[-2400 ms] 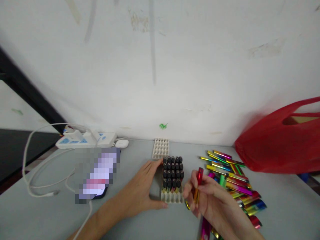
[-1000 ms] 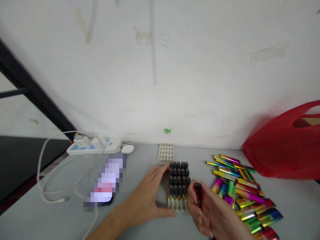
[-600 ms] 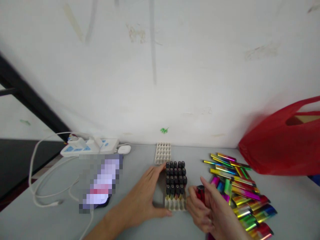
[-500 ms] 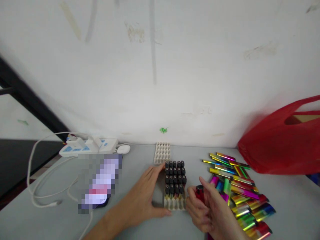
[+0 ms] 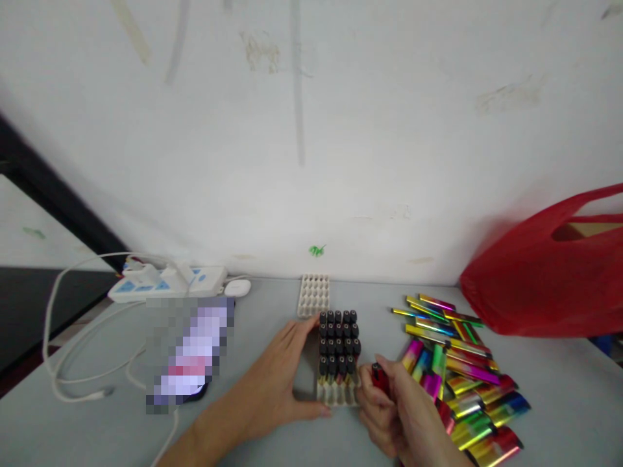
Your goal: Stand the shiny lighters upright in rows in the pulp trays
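A pale moulded tray point(image 5: 335, 394) stands on the grey table, its upper rows filled with upright black-topped items point(image 5: 339, 347); its front row shows bare. Around the tray's left side my left hand point(image 5: 272, 383) is spread, fingertips by the far left corner and thumb by the near edge, holding nothing. My right hand point(image 5: 396, 412), just right of the tray, is closed round a small red item with a black top point(image 5: 380, 377). Its lower part is hidden in the fingers. Shiny multicoloured pieces point(image 5: 470, 370) lie in a loose pile right of that hand.
Behind the filled tray lies a second pale tray point(image 5: 314, 295). To the left are a phone point(image 5: 199, 353), white cables, a power strip point(image 5: 168, 282) and a small white case point(image 5: 237, 288). A red bag point(image 5: 545, 279) rests at the back right against the wall.
My right hand has shifted slightly left, and the red item in it now shows more and is tilted. The whole view has moved a little. My left hand keeps its place around the tray.
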`<action>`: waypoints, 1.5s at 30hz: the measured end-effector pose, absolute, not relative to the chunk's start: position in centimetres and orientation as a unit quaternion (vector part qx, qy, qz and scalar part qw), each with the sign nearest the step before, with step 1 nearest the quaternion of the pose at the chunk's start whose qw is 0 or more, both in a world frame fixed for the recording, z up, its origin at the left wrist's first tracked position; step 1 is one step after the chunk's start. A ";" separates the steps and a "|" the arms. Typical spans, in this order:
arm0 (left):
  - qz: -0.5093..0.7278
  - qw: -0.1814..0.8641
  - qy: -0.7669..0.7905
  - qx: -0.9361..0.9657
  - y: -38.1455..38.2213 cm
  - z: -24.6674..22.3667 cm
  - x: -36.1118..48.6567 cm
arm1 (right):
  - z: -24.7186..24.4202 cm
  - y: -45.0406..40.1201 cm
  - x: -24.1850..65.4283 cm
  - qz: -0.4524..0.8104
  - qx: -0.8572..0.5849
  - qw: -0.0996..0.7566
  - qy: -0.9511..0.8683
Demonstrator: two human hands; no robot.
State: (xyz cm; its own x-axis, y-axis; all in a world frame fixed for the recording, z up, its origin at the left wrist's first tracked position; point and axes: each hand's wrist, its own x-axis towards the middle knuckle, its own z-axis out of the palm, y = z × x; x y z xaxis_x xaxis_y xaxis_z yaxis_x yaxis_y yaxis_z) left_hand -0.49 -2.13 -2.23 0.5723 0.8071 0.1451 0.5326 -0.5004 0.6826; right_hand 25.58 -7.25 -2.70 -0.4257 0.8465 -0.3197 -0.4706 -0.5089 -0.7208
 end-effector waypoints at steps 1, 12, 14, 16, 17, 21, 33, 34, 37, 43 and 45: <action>0.233 0.297 0.399 0.836 -2.1 -2.3 -0.5 | -2.6 -7.4 25.4 0.796 -0.350 0.419 -0.262; 0.231 0.299 0.403 0.833 -2.1 -2.1 -0.4 | -4.6 -5.9 25.8 0.830 -0.315 0.368 -0.277; 0.230 0.296 0.403 0.835 -2.1 -2.2 -0.5 | -4.8 -5.7 26.2 0.832 -0.315 0.356 -0.286; 0.228 0.291 0.404 0.837 -2.2 -2.3 -0.5 | -4.9 -5.6 26.4 0.836 -0.317 0.341 -0.290; 0.227 0.289 0.404 0.838 -2.2 -2.4 -0.6 | -4.9 -5.6 26.4 0.839 -0.317 0.332 -0.294; 0.229 0.289 0.403 0.838 -2.2 -2.4 -0.6 | -4.9 -5.7 26.2 0.833 -0.336 0.333 -0.288; 0.238 0.295 0.399 0.835 -2.2 -2.6 -0.7 | -4.1 -6.6 26.3 0.814 -0.354 0.353 -0.294; 0.238 0.294 0.401 0.834 -2.2 -2.6 -0.7 | -4.2 -6.6 26.3 0.818 -0.354 0.345 -0.296; 0.238 0.295 0.406 0.832 -2.2 -2.5 -0.7 | -4.1 -6.4 26.5 0.816 -0.364 0.338 -0.297; 0.229 0.290 0.406 0.836 -2.2 -2.5 -0.6 | -3.8 -6.4 26.3 0.809 -0.371 0.331 -0.313; 0.229 0.289 0.405 0.837 -2.1 -2.6 -0.6 | -3.4 -6.7 25.9 0.796 -0.381 0.366 -0.295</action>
State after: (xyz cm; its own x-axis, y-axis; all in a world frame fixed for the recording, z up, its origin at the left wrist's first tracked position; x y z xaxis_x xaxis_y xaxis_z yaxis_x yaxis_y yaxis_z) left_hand -0.55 -2.11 -2.56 0.5677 0.8096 0.1494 0.5454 -0.5058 0.6684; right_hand 25.87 -6.74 -3.42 -0.4420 0.8070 -0.3917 -0.3578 -0.5590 -0.7480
